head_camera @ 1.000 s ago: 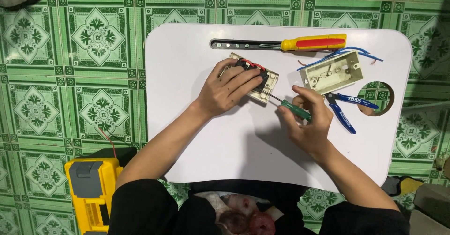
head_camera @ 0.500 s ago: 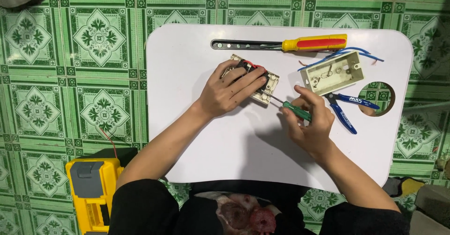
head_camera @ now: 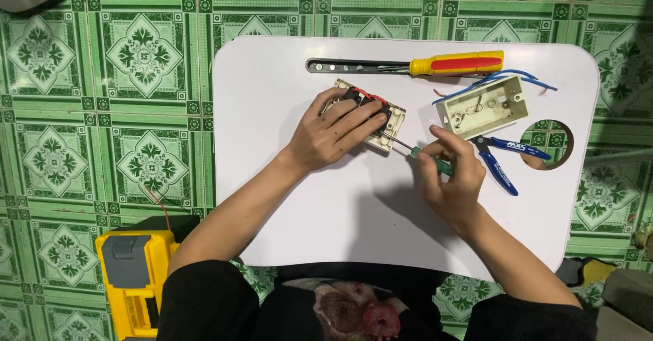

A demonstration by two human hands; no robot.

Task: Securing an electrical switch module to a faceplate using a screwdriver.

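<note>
Left hand [head_camera: 331, 133], fingers pressed flat, pins switch [head_camera: 373, 115] mid-table; right hand [head_camera: 449, 181] pinches green screwdriver [head_camera: 416, 152], tip at switch edge: best keep shaft in line with screw, press steadily.

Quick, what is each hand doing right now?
Left hand: closed on the switch plate, pressing it to the white table.
Right hand: closed on the green screwdriver, tip at the plate.

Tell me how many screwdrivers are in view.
2: a green-handled screwdriver in the right hand, tip at the switch plate; a yellow-and-red screwdriver lying along the tray table's far edge.
</note>
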